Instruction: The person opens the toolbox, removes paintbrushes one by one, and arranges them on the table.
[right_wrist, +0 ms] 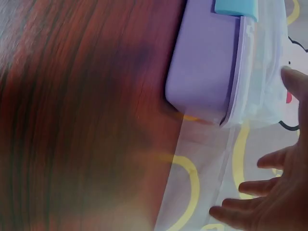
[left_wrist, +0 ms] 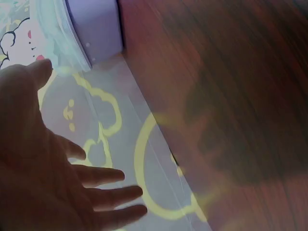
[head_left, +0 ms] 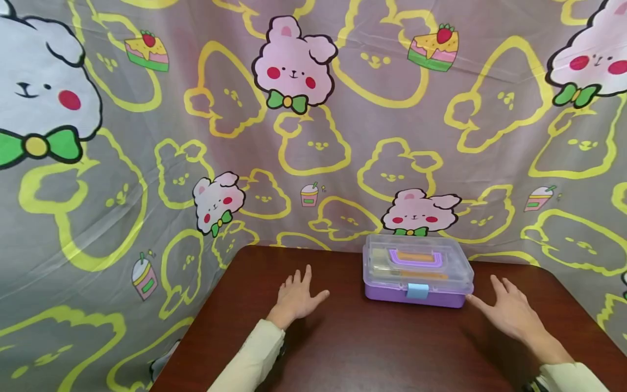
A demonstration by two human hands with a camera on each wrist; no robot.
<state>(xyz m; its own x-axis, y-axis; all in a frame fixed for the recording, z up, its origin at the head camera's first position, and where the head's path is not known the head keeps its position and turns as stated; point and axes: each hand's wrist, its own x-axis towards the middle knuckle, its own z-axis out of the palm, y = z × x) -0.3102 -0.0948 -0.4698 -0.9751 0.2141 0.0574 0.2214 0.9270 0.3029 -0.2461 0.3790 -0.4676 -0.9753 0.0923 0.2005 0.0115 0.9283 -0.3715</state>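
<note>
A purple storage box point(head_left: 416, 298) with a clear lid stands on the table near its back edge, its lid down. On the lid is a purple handle point(head_left: 415, 258), and a light blue latch point(head_left: 418, 291) sits at the front. Through the lid, brush-like items show inside. My left hand point(head_left: 296, 296) hovers left of the box, fingers spread, holding nothing. On the other side, my right hand point(head_left: 511, 313) is spread with its thumb close to the box's right front corner. The right wrist view shows the box point(right_wrist: 204, 62) beside that thumb.
The dark brown wooden table point(head_left: 343, 343) has rounded back corners. Right behind it hangs a grey curtain point(head_left: 313, 136) with cartoon bunnies and yellow outlines, which also runs along the left side.
</note>
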